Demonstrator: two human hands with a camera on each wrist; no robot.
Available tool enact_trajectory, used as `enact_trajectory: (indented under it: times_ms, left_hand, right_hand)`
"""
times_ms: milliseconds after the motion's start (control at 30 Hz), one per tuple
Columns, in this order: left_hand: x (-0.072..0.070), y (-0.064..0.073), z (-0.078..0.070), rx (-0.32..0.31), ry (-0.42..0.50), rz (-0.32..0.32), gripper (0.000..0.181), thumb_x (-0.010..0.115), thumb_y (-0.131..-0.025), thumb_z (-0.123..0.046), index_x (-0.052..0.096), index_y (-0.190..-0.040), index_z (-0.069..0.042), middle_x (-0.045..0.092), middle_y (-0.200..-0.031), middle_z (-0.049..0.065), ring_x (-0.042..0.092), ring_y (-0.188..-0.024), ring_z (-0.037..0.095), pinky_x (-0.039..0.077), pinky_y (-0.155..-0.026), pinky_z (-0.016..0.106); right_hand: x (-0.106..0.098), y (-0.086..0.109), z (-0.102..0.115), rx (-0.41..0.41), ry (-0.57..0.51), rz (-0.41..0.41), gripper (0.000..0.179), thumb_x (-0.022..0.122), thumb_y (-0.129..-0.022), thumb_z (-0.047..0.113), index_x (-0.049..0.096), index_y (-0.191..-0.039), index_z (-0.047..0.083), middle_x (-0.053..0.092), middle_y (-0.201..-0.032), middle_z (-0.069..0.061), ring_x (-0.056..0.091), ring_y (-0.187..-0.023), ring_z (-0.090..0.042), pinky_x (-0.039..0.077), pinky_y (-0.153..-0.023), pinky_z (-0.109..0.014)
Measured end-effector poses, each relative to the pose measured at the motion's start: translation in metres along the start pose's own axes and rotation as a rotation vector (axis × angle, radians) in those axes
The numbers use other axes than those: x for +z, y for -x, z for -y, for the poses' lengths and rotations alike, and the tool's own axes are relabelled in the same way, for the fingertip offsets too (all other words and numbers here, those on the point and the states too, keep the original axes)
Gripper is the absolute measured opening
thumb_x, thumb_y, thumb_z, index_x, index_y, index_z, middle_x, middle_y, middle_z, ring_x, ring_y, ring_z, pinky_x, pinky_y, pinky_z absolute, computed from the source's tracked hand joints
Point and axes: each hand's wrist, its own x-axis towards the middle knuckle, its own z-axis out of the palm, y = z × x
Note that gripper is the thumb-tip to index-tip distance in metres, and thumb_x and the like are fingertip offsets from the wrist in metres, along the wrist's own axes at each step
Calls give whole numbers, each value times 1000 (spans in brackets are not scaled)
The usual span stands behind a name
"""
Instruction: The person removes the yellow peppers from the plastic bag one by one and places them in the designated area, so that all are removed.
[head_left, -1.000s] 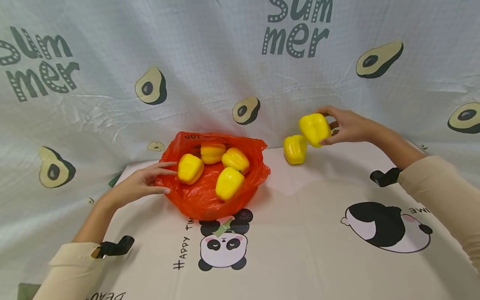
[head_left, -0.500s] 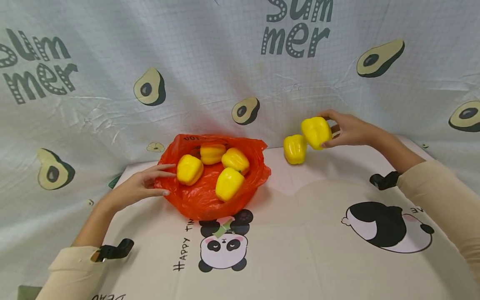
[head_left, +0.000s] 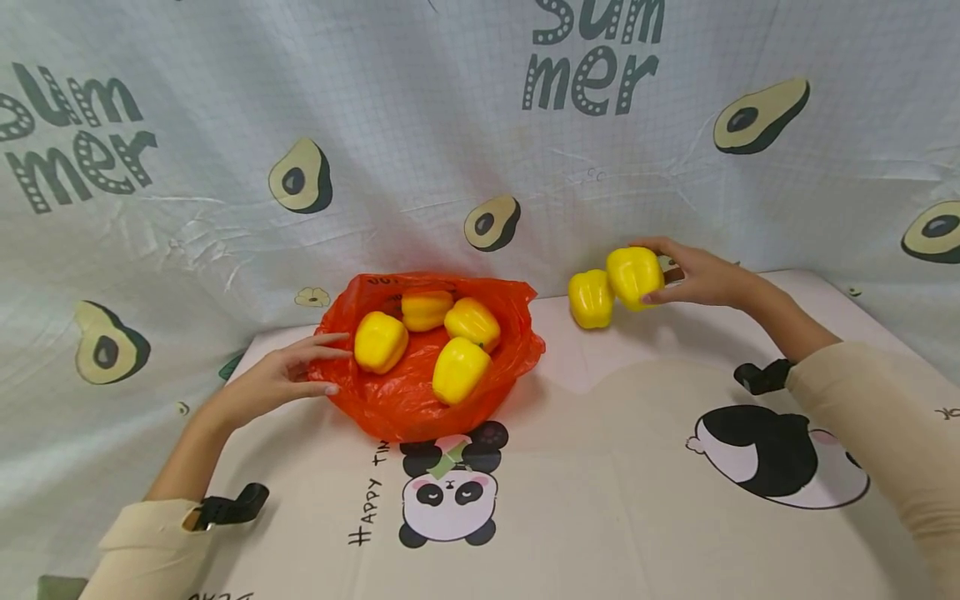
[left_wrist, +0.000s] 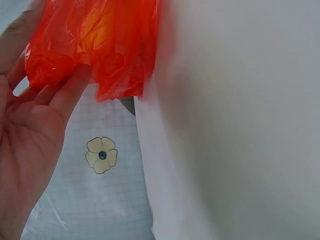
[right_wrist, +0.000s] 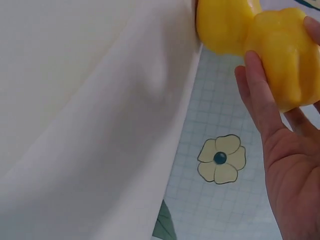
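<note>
At red bag (head_left: 401, 417), left hand (head_left: 273, 379), fingers apart; right hand (head_left: 701, 277) outstretched, fingers clamped on yellow pepper (head_left: 632, 275).

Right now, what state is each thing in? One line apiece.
Red plastic bag: open, four yellow bell peppers inside
Panda-print tablecloth: spread out
Unheld yellow bell pepper: resting on the tablecloth, outside the bag
Held yellow bell pepper: gripped; tablecloth contact unclear
Left hand: fingers touching bag's side
Right hand: gripping a pepper
Avocado-print backdrop: hanging, creased
</note>
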Motion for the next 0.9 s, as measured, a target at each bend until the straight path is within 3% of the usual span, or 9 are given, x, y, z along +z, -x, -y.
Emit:
enact_trajectory:
  times_ms: [333,600,900]
  left_hand:
    - [1,-1,-2,5,-7,-3,45,75,-93,-20,65,-136,-8,42,-158,12,26,-148,43,36,-98,7]
    - [2,1,-3,-13,0,0,45,75,-93,-21,65,-135,-9,42,-158,12,25,-149,43,38,-96,8]
    - [1,0,-3,-15,8,5,45,75,-93,-20,65,-135,-9,42,-158,12,25,-149,43,37,-97,8]
  right_hand:
    - [1,7,-12,74,-19,18,80,80,-88,20,32,-152,10,38,-150,-17,47,-132,-39,45,-106,-56]
    - [0,7,-20,53,-4,-1,81,83,-85,14,35,-150,4,44,-148,-19,47,-132,-38,48,-103,-52]
    - [-2,6,-28,76,2,35,84,85,-84,18,37,-151,2,37,-154,-20,43,-137,-47,48,-102,-53]
